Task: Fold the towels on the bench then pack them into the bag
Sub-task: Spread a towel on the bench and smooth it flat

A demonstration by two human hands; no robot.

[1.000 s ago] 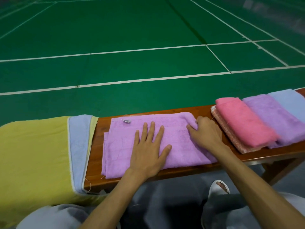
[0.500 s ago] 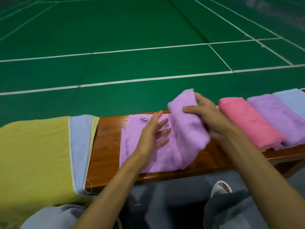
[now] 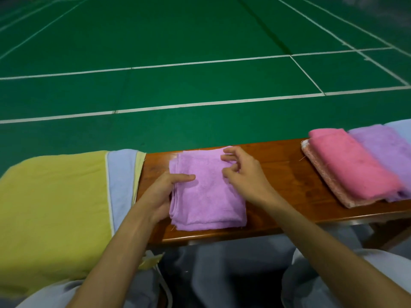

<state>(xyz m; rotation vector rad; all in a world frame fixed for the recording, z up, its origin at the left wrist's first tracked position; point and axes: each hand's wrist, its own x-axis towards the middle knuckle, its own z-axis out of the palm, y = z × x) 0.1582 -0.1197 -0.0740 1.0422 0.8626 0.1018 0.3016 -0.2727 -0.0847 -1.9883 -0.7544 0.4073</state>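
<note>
A lilac towel (image 3: 206,192) lies folded into a small thick rectangle on the wooden bench (image 3: 287,174). My left hand (image 3: 162,194) holds its left edge, thumb on top and fingers tucked under the layers. My right hand (image 3: 242,172) hovers over the towel's far right corner with loosely curled fingers, fingertips touching the cloth. A yellow-green bag (image 3: 55,207) lies flat over the bench's left end, with a light blue band (image 3: 122,174) along its right side.
At the bench's right end sits a row of folded towels: a pink towel (image 3: 351,167) on a salmon textured one (image 3: 329,192), then a purple towel (image 3: 382,147) and a pale blue towel (image 3: 400,127). Green court floor lies beyond. My knees are below the bench.
My right hand carried the towel's right half over to the left and laid it down, making a smaller rectangle. My left hand moved from pressing the middle to holding the left edge.
</note>
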